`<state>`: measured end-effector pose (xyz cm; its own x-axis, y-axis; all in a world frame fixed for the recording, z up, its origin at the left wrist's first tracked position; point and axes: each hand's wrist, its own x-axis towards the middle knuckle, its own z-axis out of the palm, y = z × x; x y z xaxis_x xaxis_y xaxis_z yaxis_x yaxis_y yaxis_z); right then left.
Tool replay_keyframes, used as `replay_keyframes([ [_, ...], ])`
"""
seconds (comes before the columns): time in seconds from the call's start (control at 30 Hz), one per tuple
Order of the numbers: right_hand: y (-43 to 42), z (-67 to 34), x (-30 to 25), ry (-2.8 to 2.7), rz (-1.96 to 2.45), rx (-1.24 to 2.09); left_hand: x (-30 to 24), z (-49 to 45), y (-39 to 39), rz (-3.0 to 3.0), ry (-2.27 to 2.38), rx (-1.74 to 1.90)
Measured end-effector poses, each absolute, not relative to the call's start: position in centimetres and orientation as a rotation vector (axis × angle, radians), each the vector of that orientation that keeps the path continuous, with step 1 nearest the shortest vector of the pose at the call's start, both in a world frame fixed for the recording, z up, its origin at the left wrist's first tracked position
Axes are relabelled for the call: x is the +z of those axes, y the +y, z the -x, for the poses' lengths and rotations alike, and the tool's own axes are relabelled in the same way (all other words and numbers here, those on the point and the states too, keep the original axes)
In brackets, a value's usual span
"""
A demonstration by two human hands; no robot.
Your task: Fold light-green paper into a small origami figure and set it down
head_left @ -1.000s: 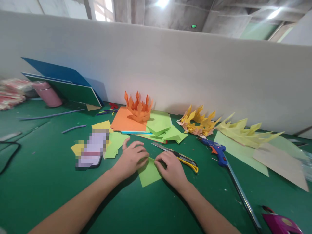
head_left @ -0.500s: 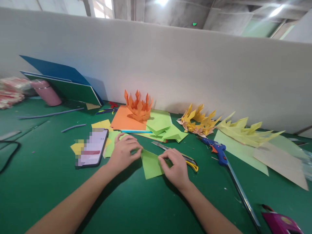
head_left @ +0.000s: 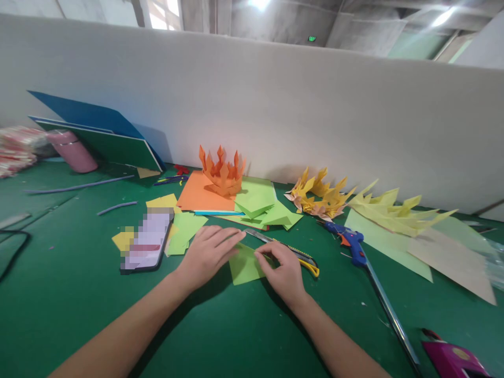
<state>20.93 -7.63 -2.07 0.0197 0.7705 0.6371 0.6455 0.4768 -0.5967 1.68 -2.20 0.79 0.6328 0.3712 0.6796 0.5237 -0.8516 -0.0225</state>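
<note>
A small sheet of green paper (head_left: 244, 269) lies in front of me on the green table. My right hand (head_left: 284, 270) pinches it at the right side between thumb and fingers. My left hand (head_left: 208, 256) has its fingers stretched out, with the tips over the paper's upper left edge; whether they press on it I cannot tell. Just behind the right hand lies a yellow-handled utility knife (head_left: 309, 264), partly covered by that hand. More light green paper (head_left: 183, 233) is behind the left hand, beside a phone (head_left: 151, 239).
An orange paper crown (head_left: 224, 178) stands on orange sheets at the back. A yellow-orange paper crown (head_left: 318, 194) and a pale yellow paper crown (head_left: 401, 212) sit farther right. A blue glue gun (head_left: 354, 244) lies at right, a magenta tape measure (head_left: 452, 357) near the front. At left stands a pink bottle (head_left: 73, 152).
My left hand has moved right, and its fingers have gone from a pinch at the paper's corner to stretched out over the edge. The right hand keeps its pinch.
</note>
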Motion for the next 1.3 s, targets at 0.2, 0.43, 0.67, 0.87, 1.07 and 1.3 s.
replay_keyframes([
  [0.2, -8.0, -21.2, -1.8, -1.521, 1.19, 0.175, 0.4, -2.2, -2.0, 2.783, -0.768, -1.134],
  [0.43, -7.6, -22.3, -2.6, -1.259, 1.023, 0.442, 1.2, -1.9, -2.3, 2.683, -1.242, -1.517],
  [0.67, -7.6, -21.7, -2.6, -1.578, 0.974, 0.289, -0.4, -2.1, -2.2, 3.037, -1.026, -1.434],
  [0.87, -7.3, -21.9, -2.0, -1.938, 0.87, 0.304, -0.9, -1.5, -1.3, 3.228, -0.995, -1.188],
  [1.07, -7.4, -21.7, -2.3, -2.17, 0.818, 0.329, -1.4, -1.8, -1.4, 3.258, -0.958, -0.93],
  [1.3, -7.7, -21.7, -2.1, -2.357, 0.865, 0.336, -0.8, -1.7, -1.5, 3.219, -0.857, -0.753],
])
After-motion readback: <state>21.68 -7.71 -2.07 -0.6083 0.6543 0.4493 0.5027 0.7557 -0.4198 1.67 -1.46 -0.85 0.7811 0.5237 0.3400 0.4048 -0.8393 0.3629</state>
